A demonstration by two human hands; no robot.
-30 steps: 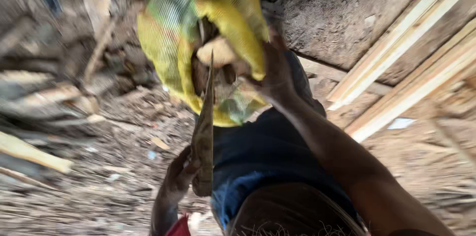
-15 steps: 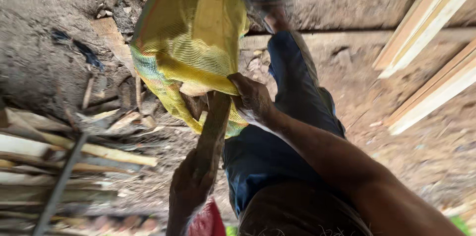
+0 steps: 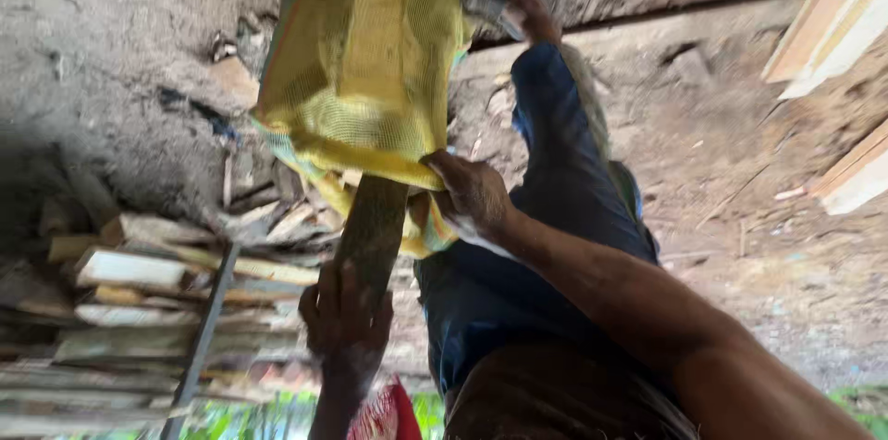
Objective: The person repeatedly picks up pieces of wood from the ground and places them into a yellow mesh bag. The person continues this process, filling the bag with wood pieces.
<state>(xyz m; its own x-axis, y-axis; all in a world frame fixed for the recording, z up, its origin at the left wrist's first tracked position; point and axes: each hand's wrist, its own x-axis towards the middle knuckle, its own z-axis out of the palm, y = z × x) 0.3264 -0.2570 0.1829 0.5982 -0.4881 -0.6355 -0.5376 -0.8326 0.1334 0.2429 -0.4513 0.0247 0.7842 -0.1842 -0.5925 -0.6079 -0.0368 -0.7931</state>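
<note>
Since the earlier frame, more of the flat grey-green wooden slat (image 3: 373, 227) has been pushed into the yellow mesh sack (image 3: 363, 70). Its near end is gripped by the curled fingers of the left hand (image 3: 344, 322); the sack's coarse woven rim is pinched by the right hand (image 3: 474, 197). Split pale sticks (image 3: 139, 283) are stacked left on dusty bare earth (image 3: 740, 125); pale planks (image 3: 832, 24) lie far right.
</note>
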